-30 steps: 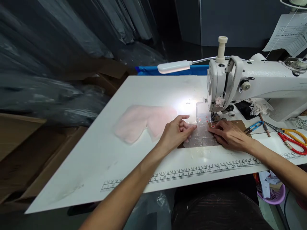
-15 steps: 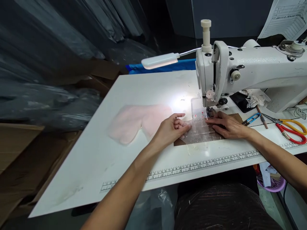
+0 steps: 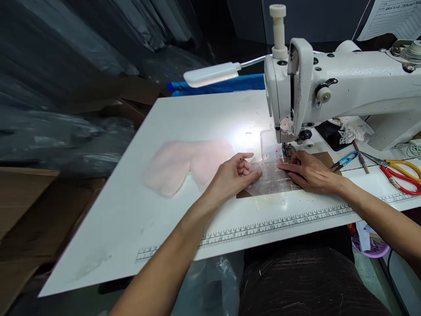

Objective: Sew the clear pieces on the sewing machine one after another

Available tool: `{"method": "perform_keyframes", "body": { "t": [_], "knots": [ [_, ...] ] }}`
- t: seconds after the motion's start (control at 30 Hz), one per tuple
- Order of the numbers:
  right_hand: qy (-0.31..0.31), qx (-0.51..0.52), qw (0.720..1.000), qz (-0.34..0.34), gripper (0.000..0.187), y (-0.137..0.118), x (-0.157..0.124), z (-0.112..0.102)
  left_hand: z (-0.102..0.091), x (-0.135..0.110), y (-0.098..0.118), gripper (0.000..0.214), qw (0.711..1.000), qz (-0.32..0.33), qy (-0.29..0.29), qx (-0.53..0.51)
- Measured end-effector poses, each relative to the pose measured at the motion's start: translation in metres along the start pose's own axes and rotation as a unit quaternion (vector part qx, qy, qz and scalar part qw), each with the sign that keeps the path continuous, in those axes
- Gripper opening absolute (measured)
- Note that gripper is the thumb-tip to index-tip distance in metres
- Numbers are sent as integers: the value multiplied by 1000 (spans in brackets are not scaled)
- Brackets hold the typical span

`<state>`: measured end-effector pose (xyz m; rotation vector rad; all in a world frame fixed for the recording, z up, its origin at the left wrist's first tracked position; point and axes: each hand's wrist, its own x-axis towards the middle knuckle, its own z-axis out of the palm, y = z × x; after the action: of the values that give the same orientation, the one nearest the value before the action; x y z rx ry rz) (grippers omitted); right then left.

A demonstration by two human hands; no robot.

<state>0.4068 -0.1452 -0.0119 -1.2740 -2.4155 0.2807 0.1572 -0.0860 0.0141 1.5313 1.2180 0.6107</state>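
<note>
A white sewing machine (image 3: pixel 329 87) stands at the right of a white table (image 3: pixel 204 219). A clear plastic sheet (image 3: pixel 272 182) on a brown board (image 3: pixel 324 159) lies under the needle. My left hand (image 3: pixel 235 175) rests on the sheet's left edge, fingers curled and index finger stretched toward the needle. Flat on the sheet's right part, just in front of the presser foot, lies my right hand (image 3: pixel 307 172), its fingers extended. A pale pink fabric piece (image 3: pixel 184 164) lies to the left of my left hand.
A lamp (image 3: pixel 210 73) on a gooseneck lights the needle area. Blue thread snips (image 3: pixel 345 160) and red and yellow scissors (image 3: pixel 399 175) lie at the right. A printed ruler (image 3: pixel 279 226) runs along the table's front edge. Cardboard boxes (image 3: pixel 29 206) stand at the left.
The camera has dropped and shifted, so the machine sits higher and more to the left in view. Both hands have slid a little toward the needle on the sheet.
</note>
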Motion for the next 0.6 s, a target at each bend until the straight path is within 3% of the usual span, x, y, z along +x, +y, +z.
{"method": "perform_keyframes", "body": {
  "t": [0.13,0.33,0.6],
  "knots": [
    [30,76,996,22,42,-1,-4,-3,0,0,-1,62,1000,-2,1,-2],
    [21,139,986,86,43,-3,-6,-14,-1,2,-3,62,1000,-4,-1,-10],
    [27,132,989,56,41,-5,-9,-15,-2,1,-3,59,1000,4,-4,-7]
  ]
}}
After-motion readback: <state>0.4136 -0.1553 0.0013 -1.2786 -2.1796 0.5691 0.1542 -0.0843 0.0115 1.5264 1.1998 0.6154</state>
